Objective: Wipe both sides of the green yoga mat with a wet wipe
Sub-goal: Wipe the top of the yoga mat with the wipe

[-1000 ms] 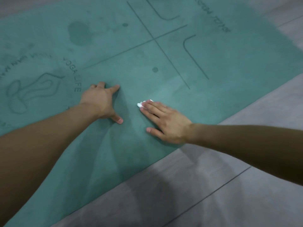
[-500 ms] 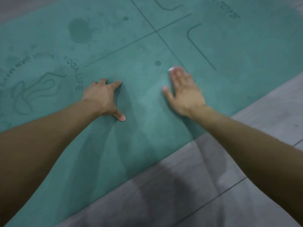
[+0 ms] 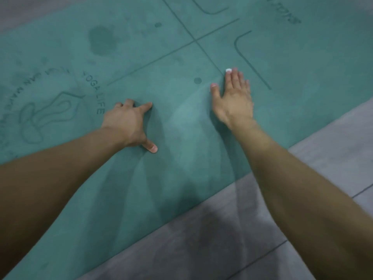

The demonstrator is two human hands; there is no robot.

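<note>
Right hand [image 3: 234,100] flat, fingers straight, pressing wet wipe [image 3: 228,70] onto green yoga mat [image 3: 141,57]. Only white corner shows at hand's 12 o'clock; rest probably under fingers. Left hand [image 3: 129,126], at 9 o'clock of right, splayed, grasping nothing; my read: braced to stop mat sliding. Mat spread flat on grey floor [image 3: 222,239], printed face up, dark blotch [image 3: 102,40] at left hand's 11 o'clock.

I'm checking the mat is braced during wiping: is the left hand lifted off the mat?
No, the left hand rests on the green yoga mat, thumb and fingertips pressed against its surface.
</note>
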